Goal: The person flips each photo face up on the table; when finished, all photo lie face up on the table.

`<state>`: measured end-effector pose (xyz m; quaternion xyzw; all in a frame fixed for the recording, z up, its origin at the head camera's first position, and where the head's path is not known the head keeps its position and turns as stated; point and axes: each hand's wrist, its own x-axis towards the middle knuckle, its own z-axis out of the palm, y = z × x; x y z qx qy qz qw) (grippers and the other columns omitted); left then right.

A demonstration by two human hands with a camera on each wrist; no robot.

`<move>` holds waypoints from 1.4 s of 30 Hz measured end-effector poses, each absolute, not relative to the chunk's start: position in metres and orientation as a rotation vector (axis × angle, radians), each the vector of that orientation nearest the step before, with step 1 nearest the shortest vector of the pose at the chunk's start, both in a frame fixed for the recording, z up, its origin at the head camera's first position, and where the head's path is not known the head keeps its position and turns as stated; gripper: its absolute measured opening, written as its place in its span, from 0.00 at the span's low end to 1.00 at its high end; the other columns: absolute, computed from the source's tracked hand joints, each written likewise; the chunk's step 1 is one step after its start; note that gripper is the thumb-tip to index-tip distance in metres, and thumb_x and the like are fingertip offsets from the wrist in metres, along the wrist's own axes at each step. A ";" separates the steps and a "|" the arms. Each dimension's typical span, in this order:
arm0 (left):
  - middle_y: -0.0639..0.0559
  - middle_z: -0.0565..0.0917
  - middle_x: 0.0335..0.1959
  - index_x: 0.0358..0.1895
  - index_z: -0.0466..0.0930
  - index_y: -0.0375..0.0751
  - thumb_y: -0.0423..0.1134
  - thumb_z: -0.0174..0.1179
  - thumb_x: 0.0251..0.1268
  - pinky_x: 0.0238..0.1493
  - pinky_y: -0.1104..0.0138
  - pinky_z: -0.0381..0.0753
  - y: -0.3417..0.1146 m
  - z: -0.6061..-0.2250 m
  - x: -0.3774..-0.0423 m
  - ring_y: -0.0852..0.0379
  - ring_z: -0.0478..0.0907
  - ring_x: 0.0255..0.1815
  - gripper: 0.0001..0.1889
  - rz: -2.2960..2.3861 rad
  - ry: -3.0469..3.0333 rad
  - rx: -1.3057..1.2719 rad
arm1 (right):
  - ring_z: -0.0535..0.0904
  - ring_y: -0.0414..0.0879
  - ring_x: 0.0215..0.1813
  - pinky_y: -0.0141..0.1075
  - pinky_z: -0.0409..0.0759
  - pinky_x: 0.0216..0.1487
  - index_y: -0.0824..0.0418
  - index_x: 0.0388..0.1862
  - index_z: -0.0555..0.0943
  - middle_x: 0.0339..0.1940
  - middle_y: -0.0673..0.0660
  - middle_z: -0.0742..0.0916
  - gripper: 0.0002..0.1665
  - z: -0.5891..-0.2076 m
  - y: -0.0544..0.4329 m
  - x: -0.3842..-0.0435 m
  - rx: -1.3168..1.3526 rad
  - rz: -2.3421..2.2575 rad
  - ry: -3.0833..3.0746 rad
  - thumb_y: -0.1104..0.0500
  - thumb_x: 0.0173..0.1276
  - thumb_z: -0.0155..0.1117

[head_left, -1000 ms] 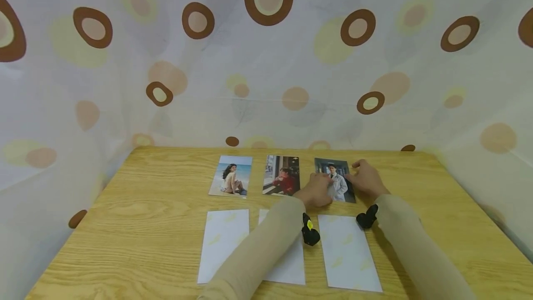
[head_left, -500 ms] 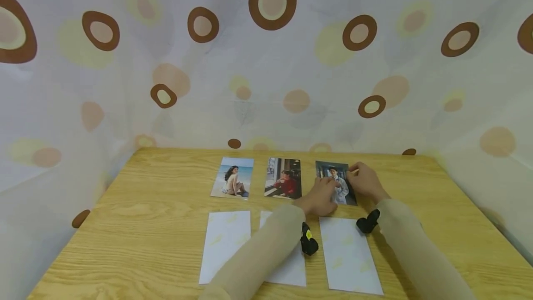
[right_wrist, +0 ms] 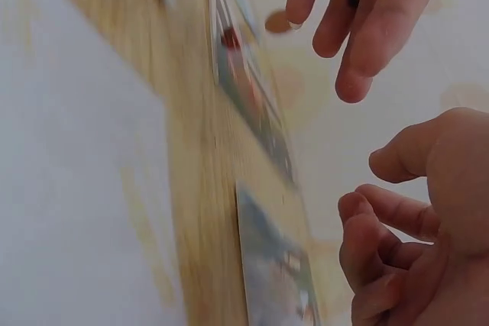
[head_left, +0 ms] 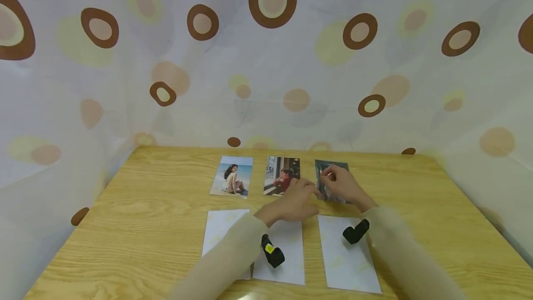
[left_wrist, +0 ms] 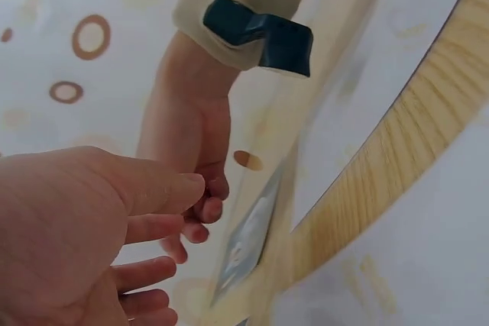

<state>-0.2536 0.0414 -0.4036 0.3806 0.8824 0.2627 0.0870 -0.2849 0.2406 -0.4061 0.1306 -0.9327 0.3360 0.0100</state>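
Three photo prints lie in a row at the back of the table: a beach photo [head_left: 232,177], a photo of a person in red by a window [head_left: 273,165], and a dark-toned photo [head_left: 324,165] at the right. My right hand [head_left: 344,188] is over the right photo and hides most of it, its fingers loosely curled with nothing held. My left hand [head_left: 291,202] hovers in front of the middle photo, fingers relaxed and spread, also holding nothing. In the right wrist view the right photo [right_wrist: 275,272] lies below my right hand [right_wrist: 458,204], with air between.
Nearer to me lie three white sheets with faint yellow marks: a left sheet [head_left: 220,226], a middle sheet [head_left: 287,253] and a right sheet [head_left: 347,263]. My left sleeve partly covers the first two. A patterned curtain [head_left: 266,68] surrounds the wooden table [head_left: 137,226].
Both hands have come off the right photo. My left hand has drawn left toward the middle photo, and my right hand has moved left over the right photo. The photos lie as before.
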 end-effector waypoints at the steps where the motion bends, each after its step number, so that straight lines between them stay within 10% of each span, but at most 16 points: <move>1: 0.43 0.64 0.68 0.62 0.73 0.41 0.43 0.56 0.70 0.67 0.56 0.62 0.033 -0.402 -0.250 0.47 0.58 0.66 0.20 0.790 2.626 1.137 | 0.71 0.43 0.26 0.34 0.70 0.27 0.69 0.46 0.77 0.30 0.59 0.81 0.13 -0.405 0.235 -0.283 0.442 1.050 -2.912 0.60 0.72 0.55; 17: 0.36 0.65 0.65 0.57 0.73 0.34 0.38 0.59 0.65 0.65 0.40 0.57 -0.092 -0.411 -0.214 0.37 0.57 0.68 0.19 0.973 2.630 1.035 | 0.68 0.37 0.24 0.30 0.69 0.26 0.63 0.42 0.78 0.25 0.50 0.78 0.08 -0.407 0.151 -0.255 0.969 1.064 -2.874 0.60 0.68 0.62; 42: 0.35 0.55 0.71 0.68 0.64 0.36 0.56 0.79 0.31 0.66 0.36 0.51 -0.181 -0.431 -0.196 0.36 0.50 0.70 0.55 0.852 2.642 0.797 | 0.66 0.51 0.58 0.43 0.68 0.60 0.67 0.68 0.66 0.58 0.61 0.75 0.49 -0.413 0.068 -0.243 1.532 0.653 -2.971 0.44 0.55 0.75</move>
